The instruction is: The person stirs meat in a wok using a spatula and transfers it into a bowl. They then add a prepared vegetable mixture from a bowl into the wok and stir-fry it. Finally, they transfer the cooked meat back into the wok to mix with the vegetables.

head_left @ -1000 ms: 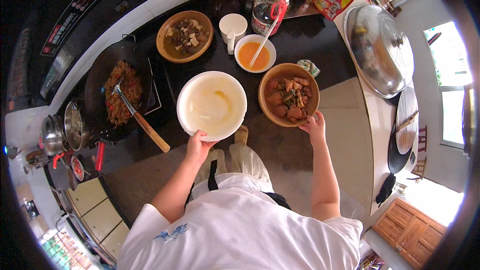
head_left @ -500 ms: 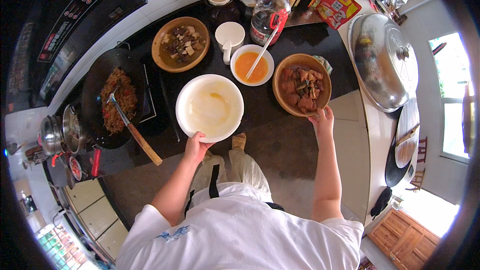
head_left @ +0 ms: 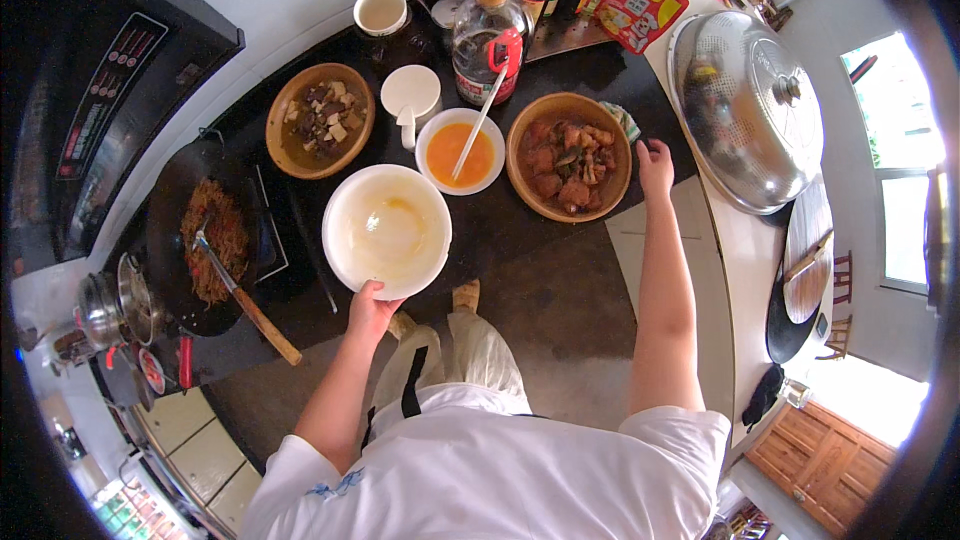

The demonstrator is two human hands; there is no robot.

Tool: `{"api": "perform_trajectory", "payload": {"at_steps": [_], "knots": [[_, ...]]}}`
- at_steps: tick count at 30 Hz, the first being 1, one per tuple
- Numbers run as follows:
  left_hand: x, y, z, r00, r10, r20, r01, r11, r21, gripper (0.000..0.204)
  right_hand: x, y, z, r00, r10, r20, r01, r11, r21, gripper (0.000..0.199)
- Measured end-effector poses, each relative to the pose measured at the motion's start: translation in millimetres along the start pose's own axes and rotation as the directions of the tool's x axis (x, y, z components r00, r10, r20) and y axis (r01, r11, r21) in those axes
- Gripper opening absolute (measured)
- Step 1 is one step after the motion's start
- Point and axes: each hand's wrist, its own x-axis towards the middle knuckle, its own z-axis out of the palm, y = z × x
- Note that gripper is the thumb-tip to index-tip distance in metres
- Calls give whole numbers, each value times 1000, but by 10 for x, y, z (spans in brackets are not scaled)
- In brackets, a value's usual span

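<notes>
My left hand [head_left: 371, 312] grips the near rim of a large white bowl [head_left: 338, 260], thumb over the edge. The bowl is tilted towards me, with a thin yellowish residue inside. My right hand [head_left: 655, 169] is apart from the brown bowl [head_left: 562, 213] of reddish-brown meat pieces, its fingers apart and nothing seen in them. It is beside a folded patterned cloth [head_left: 622, 121], which lies against that bowl's far right side. Between the two bowls, farther back, sits a small white bowl [head_left: 432, 172] of orange liquid, a white-handled utensil [head_left: 480, 128] leaning in it.
Left are a wok [head_left: 170, 285] of brown shredded food with a wooden-handled spatula [head_left: 262, 322], and a brown bowl [head_left: 276, 156] of cubed food in broth. A white mug [head_left: 411, 90], a large bottle [head_left: 488, 45] and sauce bottles stand behind. A domed metal lid [head_left: 745, 110] sits right.
My right hand has let go of the meat bowl's rim and moved up and right towards the cloth. My left hand still holds the white bowl. The whole view has shifted.
</notes>
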Motion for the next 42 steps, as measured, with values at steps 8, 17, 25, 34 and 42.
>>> {"api": "perform_trajectory", "payload": {"at_steps": [8, 17, 25, 34, 42], "knots": [[22, 89, 32, 998, 57, -21, -58, 997, -46, 47, 740, -40, 484, 968, 17, 249, 20, 989, -145, 43], [-67, 89, 120, 994, 106, 30, -104, 993, -64, 47, 160, 779, -331, 995, 104, 12, -104, 962, 253, 42], [-312, -23, -29, 999, 9, 37, -11, 999, 35, 43, -1719, -403, -1010, 950, -72, 303, -62, 910, 411, 29], [-802, -162, -280, 999, -43, 28, 41, 996, 85, 40, -2603, -1003, 600, 873, -129, 470, 41, 980, 194, 32], [-1378, 21, -865, 991, 40, -129, 0, 955, 296, 31, -2919, -1159, 807, 770, -622, 142, 637, 734, -235, 37]]}}
